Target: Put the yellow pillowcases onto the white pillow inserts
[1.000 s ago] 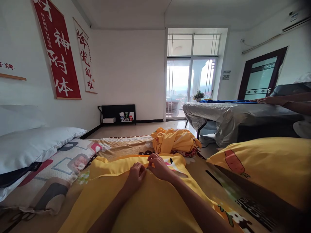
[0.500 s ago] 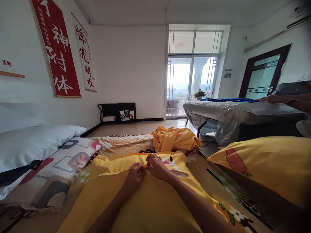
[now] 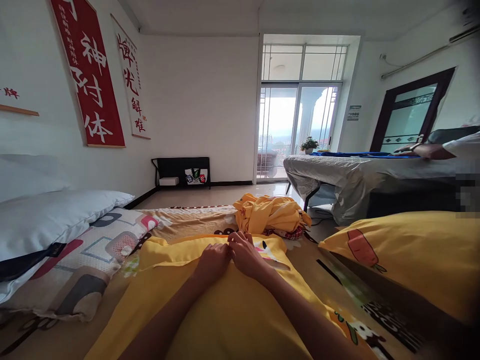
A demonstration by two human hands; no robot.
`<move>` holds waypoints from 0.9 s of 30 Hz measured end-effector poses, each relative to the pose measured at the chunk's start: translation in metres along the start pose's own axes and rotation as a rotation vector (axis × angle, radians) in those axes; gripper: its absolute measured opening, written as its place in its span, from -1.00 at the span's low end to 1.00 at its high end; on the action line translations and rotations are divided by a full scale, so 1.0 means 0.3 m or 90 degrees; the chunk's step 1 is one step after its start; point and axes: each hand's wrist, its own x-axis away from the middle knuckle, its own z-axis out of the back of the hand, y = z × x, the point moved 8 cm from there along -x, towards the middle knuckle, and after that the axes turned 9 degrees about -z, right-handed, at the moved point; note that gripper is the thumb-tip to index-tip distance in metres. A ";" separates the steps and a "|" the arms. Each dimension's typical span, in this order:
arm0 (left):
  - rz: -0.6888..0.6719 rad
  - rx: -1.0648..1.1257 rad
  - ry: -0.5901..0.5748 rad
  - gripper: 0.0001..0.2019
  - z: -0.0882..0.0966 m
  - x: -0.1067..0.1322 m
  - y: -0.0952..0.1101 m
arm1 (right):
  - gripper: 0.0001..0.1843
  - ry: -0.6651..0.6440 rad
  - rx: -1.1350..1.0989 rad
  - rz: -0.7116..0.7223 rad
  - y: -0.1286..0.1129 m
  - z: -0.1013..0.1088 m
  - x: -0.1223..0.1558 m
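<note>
- One yellow cover (image 3: 232, 320) lies nearest, spread under both forearms on the patterned sheet (image 3: 195, 219), probably flat so its edge stays reachable.
- Left hand (image 3: 213, 261) and right hand (image 3: 243, 254) meet mid-cover, fingers curled, pinching the cloth edge; close together, likely to control one short stretch. Exact fingertip contact hidden.
- Left: white pillow (image 3: 75, 215) rests on patterned pillow (image 3: 90, 272), seemingly stacked to save room.
- Right: yellow pillow (image 3: 412, 250), apart from hands.
- Beyond cover: bunched yellow cloth (image 3: 268, 214), apparently parked out of the way.
- Far: plastic-draped counter (image 3: 337, 172); another person's hand (image 3: 407, 149) at blue cloth (image 3: 360, 155), perhaps steadying it.
</note>
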 end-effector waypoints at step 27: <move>0.099 0.208 0.047 -0.73 0.021 0.043 -0.075 | -0.76 -0.027 -0.061 -0.143 0.124 -0.092 0.051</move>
